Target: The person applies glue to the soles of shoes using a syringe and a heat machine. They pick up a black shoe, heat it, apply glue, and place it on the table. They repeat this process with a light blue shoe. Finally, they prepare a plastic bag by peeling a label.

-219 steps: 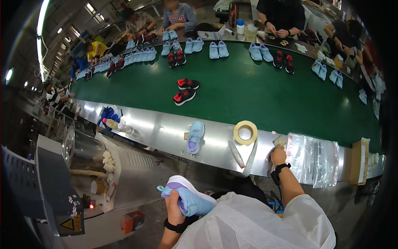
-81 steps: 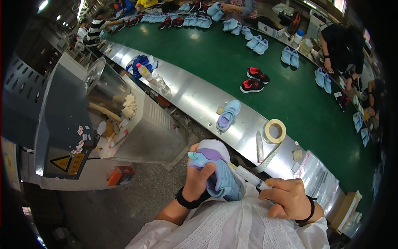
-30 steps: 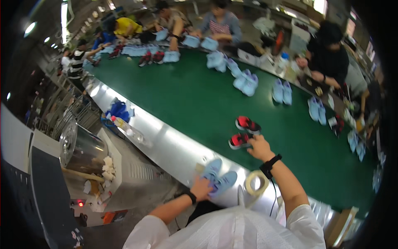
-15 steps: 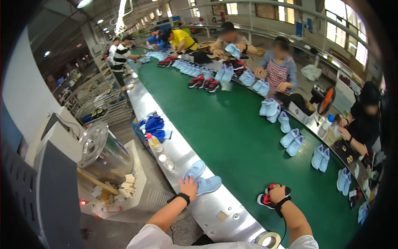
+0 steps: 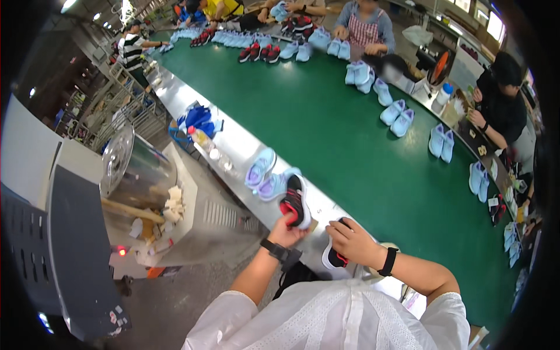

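My left hand grips a black-and-red sneaker with a white sole, toe pointing away from me. My right hand is closed over a second black-and-red sneaker, mostly covered by the fingers; its white sole shows. Both shoes are held close to my body, over the metal ledge. Just beyond the left-hand shoe, a light-blue sneaker with lilac lining and its mate rest on the ledge, side by side.
A green conveyor belt carries light-blue pairs along its far side, where several co-workers sit. On the metal ledge lie bottles and blue gloves. A metal drum stands at the left.
My left hand has let go of the light-blue shoe and now holds a black-and-red one. The black-and-red pair has come off the belt toward me, one shoe in each hand.
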`<state>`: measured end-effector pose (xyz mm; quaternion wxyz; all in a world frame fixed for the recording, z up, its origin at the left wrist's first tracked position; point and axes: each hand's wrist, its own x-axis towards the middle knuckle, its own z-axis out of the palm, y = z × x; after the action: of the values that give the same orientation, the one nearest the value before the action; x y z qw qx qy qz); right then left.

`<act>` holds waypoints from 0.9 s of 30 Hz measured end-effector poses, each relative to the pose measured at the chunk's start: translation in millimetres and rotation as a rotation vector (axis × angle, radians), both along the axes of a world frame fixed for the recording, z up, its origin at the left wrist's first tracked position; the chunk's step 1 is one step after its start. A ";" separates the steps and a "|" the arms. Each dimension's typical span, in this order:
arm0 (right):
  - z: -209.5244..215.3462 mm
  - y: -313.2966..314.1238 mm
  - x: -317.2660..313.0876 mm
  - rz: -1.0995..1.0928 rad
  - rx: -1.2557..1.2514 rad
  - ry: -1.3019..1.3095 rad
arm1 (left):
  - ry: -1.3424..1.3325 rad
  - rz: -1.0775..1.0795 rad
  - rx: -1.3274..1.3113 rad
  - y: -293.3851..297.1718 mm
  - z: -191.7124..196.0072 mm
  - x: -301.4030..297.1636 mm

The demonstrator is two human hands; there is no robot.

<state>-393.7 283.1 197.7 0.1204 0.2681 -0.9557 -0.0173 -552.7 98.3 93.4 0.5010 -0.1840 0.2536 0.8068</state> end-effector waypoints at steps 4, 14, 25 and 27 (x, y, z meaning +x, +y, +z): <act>-69.1 -27.5 22.5 -0.035 0.022 -0.007 | 0.251 -0.128 0.214 -32.9 71.6 28.4; -106.3 -45.3 37.6 -0.443 -0.603 -0.229 | 0.731 -0.310 0.057 -46.3 64.2 66.3; 89.9 -51.9 69.0 -0.526 -1.695 -0.309 | 0.865 -0.706 -0.190 -18.7 171.2 115.3; 94.5 -50.9 81.5 -0.542 -1.725 -0.319 | 1.163 -0.932 0.132 -20.9 165.6 97.5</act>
<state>-312.3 232.2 292.3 0.1372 -0.1489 -0.6727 0.7117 -455.2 77.4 259.0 0.5859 0.4293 0.4804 0.4916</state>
